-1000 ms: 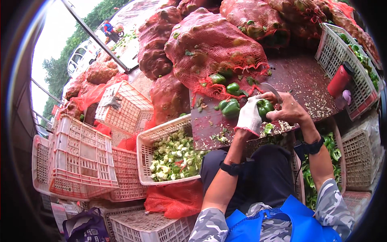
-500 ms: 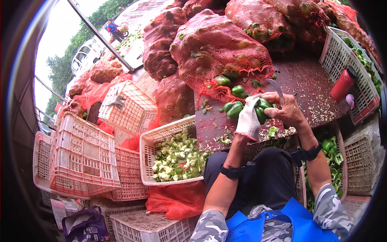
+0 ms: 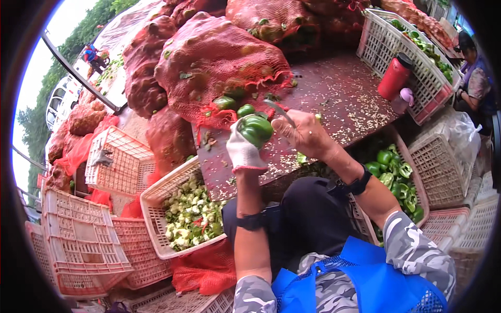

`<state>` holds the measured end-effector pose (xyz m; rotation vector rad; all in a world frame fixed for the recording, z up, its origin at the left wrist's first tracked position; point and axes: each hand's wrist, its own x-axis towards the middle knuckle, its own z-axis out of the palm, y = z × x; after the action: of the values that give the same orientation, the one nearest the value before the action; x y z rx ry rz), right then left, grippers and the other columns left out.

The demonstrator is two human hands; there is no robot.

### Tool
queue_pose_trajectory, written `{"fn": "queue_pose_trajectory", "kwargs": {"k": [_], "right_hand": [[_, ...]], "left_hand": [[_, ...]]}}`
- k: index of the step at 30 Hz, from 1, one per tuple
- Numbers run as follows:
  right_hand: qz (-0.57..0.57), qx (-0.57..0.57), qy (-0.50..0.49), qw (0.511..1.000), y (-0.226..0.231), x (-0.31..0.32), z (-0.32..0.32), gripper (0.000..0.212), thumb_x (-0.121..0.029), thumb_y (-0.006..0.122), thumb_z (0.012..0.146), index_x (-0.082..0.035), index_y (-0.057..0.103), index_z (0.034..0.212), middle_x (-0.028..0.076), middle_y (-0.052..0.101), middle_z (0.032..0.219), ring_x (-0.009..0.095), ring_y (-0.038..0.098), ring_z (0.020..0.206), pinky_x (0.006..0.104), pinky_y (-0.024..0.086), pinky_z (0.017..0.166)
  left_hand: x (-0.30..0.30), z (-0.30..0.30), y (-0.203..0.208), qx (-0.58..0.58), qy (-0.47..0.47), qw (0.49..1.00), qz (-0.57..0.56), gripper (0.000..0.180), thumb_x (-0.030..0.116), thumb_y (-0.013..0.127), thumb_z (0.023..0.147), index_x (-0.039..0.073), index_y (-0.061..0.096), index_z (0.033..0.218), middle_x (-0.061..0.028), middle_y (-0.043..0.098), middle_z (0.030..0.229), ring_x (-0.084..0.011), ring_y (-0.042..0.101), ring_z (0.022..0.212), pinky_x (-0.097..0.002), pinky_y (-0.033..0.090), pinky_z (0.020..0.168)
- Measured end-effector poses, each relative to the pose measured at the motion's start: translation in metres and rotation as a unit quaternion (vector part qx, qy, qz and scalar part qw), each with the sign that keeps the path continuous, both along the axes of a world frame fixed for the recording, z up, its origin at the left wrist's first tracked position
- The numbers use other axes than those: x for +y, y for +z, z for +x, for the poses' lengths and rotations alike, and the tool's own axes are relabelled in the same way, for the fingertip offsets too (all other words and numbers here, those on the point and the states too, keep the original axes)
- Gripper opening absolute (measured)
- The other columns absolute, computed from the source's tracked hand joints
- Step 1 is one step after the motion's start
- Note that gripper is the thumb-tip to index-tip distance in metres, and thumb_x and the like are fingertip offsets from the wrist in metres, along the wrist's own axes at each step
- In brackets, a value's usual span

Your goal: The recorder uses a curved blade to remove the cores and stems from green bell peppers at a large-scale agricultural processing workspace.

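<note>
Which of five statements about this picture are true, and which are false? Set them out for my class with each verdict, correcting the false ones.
1. The left hand wears a white glove. True.
2. The right hand holds a spoon. False: the right hand holds a curved blade.
3. The left hand holds a green pepper. True.
4. The crate of pale cut pieces is on the person's right. False: that crate is on the left.
5. A red bottle is on the person's right. True.

A head-worn wide fisheye looks forward and down at the hands [image 3: 245, 152], close below.
</note>
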<state>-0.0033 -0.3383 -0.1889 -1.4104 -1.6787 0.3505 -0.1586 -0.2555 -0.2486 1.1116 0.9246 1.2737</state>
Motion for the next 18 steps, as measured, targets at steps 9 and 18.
{"fn": "queue_pose_trajectory", "kwargs": {"k": [9, 18], "right_hand": [[0.060, -0.222, 0.041, 0.972, -0.039, -0.015, -0.003, 0.037, -0.030, 0.047, 0.102, 0.000, 0.062, 0.086, 0.016, 0.061, 0.074, 0.035, 0.063, 0.073, 0.0449, 0.048, 0.062], [-0.055, -0.026, -0.001, 0.998, -0.030, -0.030, -0.018, 0.042, -0.031, 0.045, 0.103, 0.000, 0.060, 0.079, 0.021, 0.059, 0.068, 0.044, 0.059, 0.065, 0.0498, 0.046, 0.059]], "left_hand": [[-0.010, 0.006, -0.001, 0.335, 0.054, 0.897, 0.283, 0.042, 0.005, 0.065, 0.072, 0.006, 0.063, 0.114, -0.0178, 0.065, 0.111, -0.0352, 0.064, 0.102, -0.0407, 0.050, 0.091], [-0.014, 0.014, -0.026, 0.179, 0.033, 0.959, 0.216, 0.029, 0.008, 0.048, 0.094, 0.008, 0.061, 0.119, -0.0092, 0.067, 0.106, -0.0159, 0.065, 0.091, -0.0303, 0.053, 0.081]]}}
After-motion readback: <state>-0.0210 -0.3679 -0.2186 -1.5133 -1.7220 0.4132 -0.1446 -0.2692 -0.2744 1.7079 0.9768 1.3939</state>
